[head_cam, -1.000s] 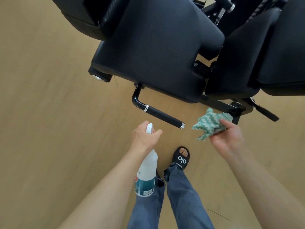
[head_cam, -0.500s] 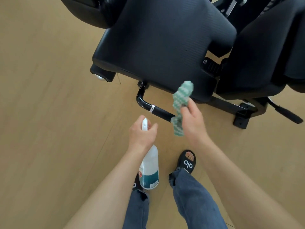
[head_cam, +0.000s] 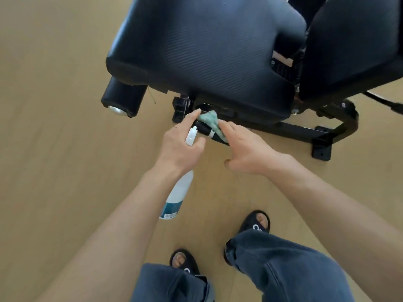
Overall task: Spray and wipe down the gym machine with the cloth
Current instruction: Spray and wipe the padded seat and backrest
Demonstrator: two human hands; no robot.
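The black gym machine's seat pad [head_cam: 207, 51] fills the upper middle. Beneath its front edge a green-and-white cloth [head_cam: 210, 119] lies over the black handle bar [head_cam: 201, 130], which is mostly hidden. My right hand [head_cam: 248, 151] reaches forward with straight fingers, its fingertips pressing the cloth onto the bar and its thumb spread wide. My left hand [head_cam: 181, 151] grips the neck of a white spray bottle [head_cam: 178, 197] with a teal label. The bottle hangs down, and that hand's index finger points out and touches the cloth's left end.
A black roller pad [head_cam: 124, 99] with a silver end cap sticks out at the left. A second black pad [head_cam: 353, 40] stands at the right. The machine's black base frame [head_cam: 305, 131] runs along the wooden floor. My sandalled feet [head_cam: 256, 223] stand just behind.
My right hand carried the cloth leftward and forward, then set it on the handle bar under the seat. My left hand moved forward with the bottle. The view has come closer to the machine.
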